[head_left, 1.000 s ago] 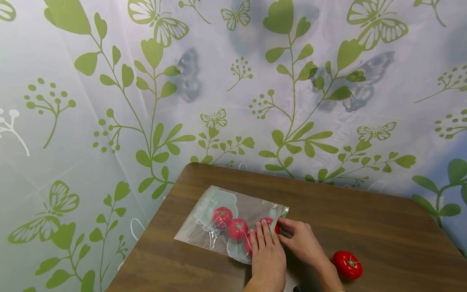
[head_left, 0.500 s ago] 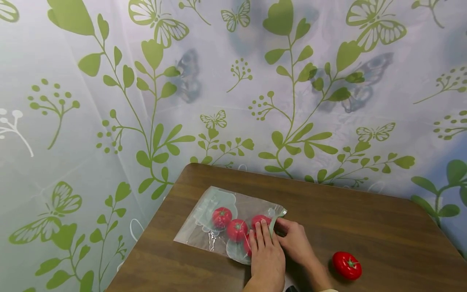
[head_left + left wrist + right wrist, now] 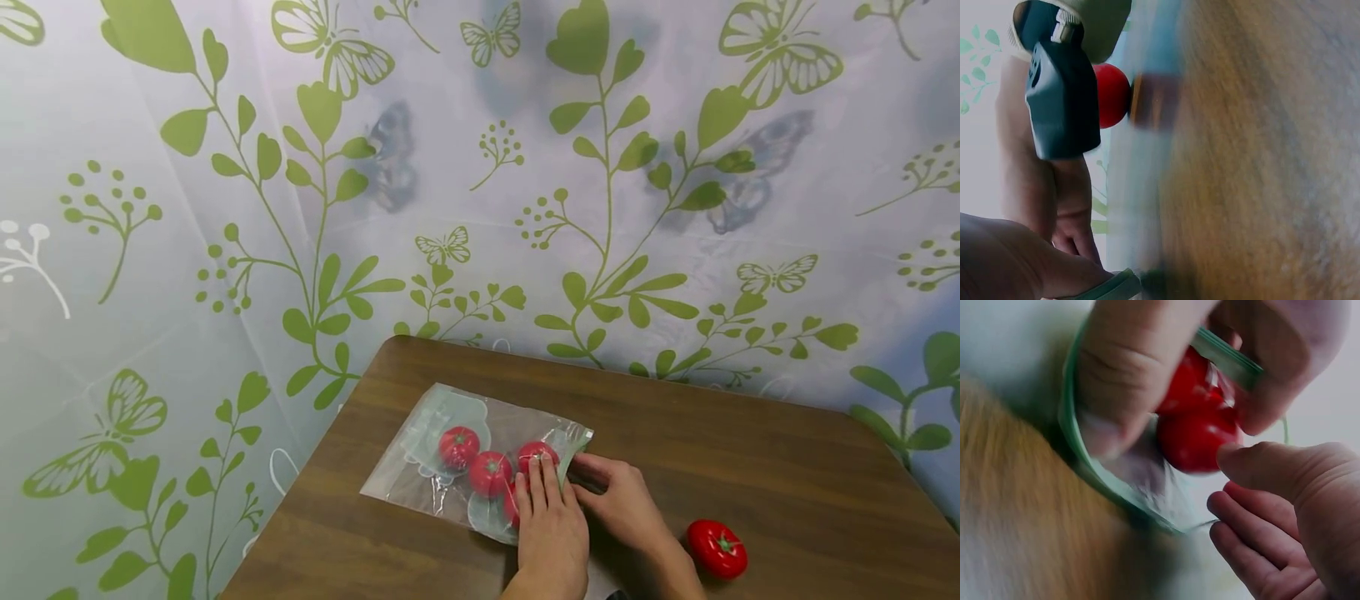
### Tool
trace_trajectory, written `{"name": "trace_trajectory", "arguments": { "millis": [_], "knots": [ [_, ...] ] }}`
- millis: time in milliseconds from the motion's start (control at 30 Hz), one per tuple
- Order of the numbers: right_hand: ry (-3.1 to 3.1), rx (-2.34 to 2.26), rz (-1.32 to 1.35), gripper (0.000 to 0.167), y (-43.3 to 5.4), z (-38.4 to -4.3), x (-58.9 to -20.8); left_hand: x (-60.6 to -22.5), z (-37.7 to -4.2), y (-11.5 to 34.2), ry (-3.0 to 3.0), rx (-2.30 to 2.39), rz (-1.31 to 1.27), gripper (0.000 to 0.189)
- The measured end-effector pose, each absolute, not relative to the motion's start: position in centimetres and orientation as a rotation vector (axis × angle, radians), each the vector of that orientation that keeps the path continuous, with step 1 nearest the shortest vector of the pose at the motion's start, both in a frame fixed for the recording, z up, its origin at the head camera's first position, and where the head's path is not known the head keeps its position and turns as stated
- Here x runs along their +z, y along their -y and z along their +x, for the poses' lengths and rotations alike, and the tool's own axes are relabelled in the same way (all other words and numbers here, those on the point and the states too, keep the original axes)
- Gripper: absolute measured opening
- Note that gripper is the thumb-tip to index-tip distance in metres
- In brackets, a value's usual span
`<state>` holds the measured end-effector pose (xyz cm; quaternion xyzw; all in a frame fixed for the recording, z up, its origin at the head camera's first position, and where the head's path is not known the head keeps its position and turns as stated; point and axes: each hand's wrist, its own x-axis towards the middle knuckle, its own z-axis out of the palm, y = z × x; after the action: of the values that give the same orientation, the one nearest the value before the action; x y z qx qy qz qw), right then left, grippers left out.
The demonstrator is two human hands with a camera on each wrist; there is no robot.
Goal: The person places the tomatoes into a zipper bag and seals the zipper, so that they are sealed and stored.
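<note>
A clear zip bag (image 3: 397, 479) with pale green print and a green-edged mouth lies flat on the table. Several red tomatoes are inside, among them one (image 3: 459, 447) deep in the bag and one (image 3: 537, 454) near its mouth. My left hand (image 3: 553, 537) lays its fingers over the bag. In the right wrist view its thumb (image 3: 1110, 394) reaches over the green rim into the opening. My right hand (image 3: 622, 500) is at the mouth, its thumb (image 3: 1266, 465) against a tomato (image 3: 1197, 440) and its other fingers extended. The left fingers partly cover another tomato.
A loose tomato (image 3: 717, 549) lies on the wooden table (image 3: 712, 450), right of my right forearm. A curtain (image 3: 480, 183) with leaves and butterflies hangs behind the table. A dark camera (image 3: 1063, 103) is strapped at my right wrist.
The tomato at the mouth has moved left, further into the bag. My right hand went slightly left, then drew back a little. The left hand has stayed in place on the bag.
</note>
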<state>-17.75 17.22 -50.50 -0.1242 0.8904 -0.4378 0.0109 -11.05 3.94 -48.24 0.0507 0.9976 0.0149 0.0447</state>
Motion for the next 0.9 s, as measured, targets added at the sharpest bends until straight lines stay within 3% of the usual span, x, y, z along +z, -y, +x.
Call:
{"name": "trace_trajectory", "arguments": {
  "millis": [700,900],
  "knots": [
    [-2.954,-1.178,-0.347,0.051,-25.4,-14.3,-45.4,-48.3,-11.2,-4.1,-3.019,0.033,0.147,0.069],
    [-2.946,-1.129,-0.293,0.052,-27.4,-13.5,-44.8,-48.3,-11.0,-4.0,-3.042,0.081,0.162,0.061]
  ]
}}
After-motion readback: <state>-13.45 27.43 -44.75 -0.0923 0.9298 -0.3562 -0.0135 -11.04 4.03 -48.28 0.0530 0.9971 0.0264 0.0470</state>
